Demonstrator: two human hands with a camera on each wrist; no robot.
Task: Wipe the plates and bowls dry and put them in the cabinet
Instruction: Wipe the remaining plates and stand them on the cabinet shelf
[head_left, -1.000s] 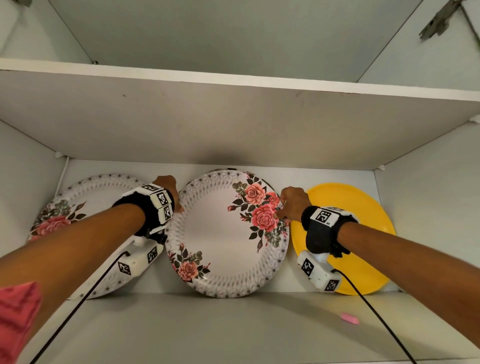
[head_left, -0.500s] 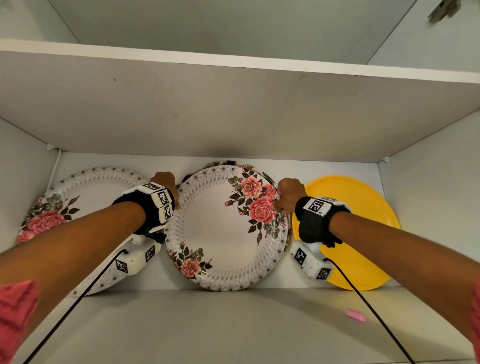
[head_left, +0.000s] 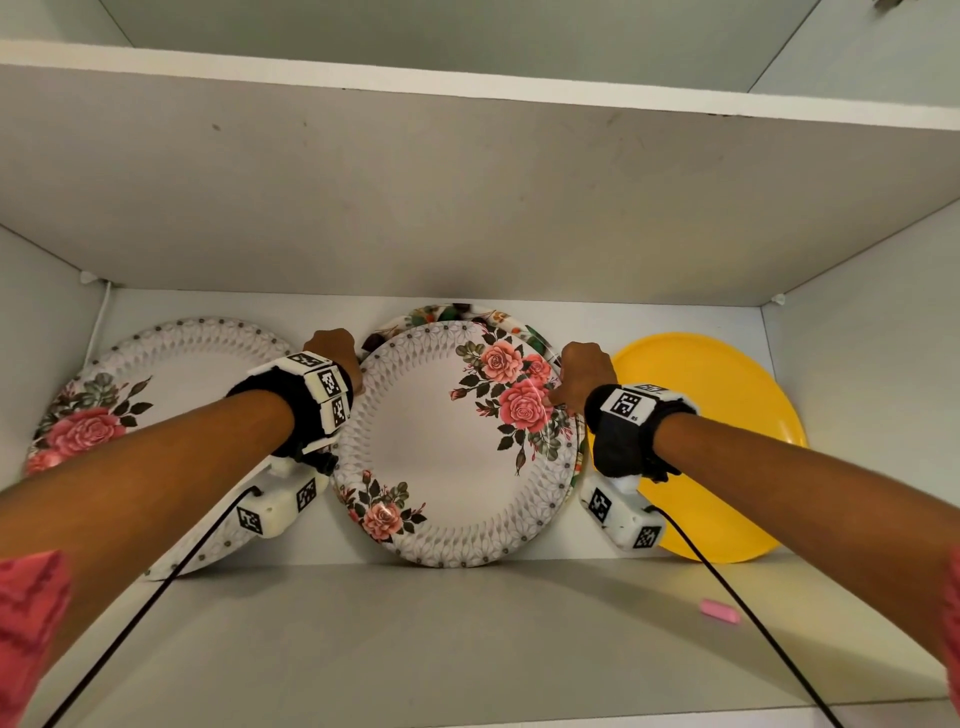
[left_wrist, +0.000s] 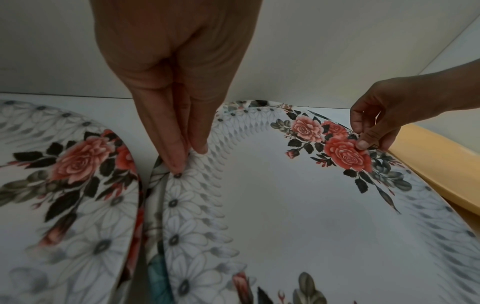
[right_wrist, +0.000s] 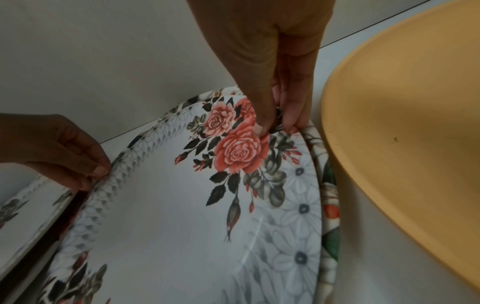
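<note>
So the middle rose plate (head_left: 452, 441) is now standing almost upright on the cabinet shelf (head_left: 467, 623), leaning back on another patterned plate (head_left: 457, 312) behind it, where a second ago it sat a bit lower and more tilted, so I'd say this one's basically put away. Left hand (head_left: 335, 353) pinches its left rim and right hand (head_left: 584, 374) pinches the right rim, thumb on the roses. The other rose plate (head_left: 156, 395) on the left and the yellow plate (head_left: 727, 426) on the right haven't budged, and neither has the little pink thing (head_left: 719, 610) on the shelf.

Cabinet shelf (head_left: 415, 649) carries three leaning plates (perhaps more) and pink scrap (head_left: 720, 610).
</note>
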